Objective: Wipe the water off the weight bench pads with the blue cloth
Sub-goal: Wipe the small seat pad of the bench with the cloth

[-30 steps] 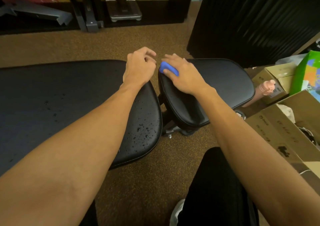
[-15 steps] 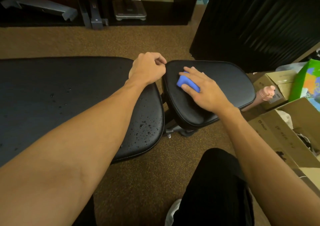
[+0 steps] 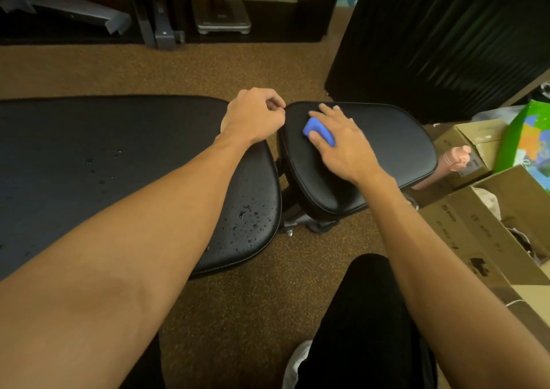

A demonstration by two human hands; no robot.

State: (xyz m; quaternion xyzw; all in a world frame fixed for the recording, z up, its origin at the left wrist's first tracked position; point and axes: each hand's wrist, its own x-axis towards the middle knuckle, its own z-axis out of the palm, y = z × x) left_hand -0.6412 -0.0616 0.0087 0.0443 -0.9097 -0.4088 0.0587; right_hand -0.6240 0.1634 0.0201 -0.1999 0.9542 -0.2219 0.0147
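— Where is the blue cloth [image 3: 318, 132]?

— On the bench's smaller pad [image 3: 387, 138], toward its left end. The right hand [image 3: 342, 146] presses it down with fingers nearly straight and spread, so only a blue wad shows beside the thumb.

— And the left hand [image 3: 253, 114]?

— It rests on the end of the long pad [image 3: 104, 150], by the gap between the pads, with its fingers curled in (whether they hook the edge, I cannot tell).

— Any water?

— Droplets [image 3: 250, 219] bead on the long pad's near right corner, just beside the left forearm, which lies across that pad and hides part of it. A few more sit farther left.

— What crowds the spot?

— An open cardboard box [image 3: 476, 233] near the smaller pad on the right, with a green box [image 3: 526, 138] and a pink object [image 3: 452, 159] beyond it. A black ribbed panel [image 3: 446, 31] stands behind, and a scale [image 3: 221, 13] sits across the brown carpet [image 3: 253, 284].
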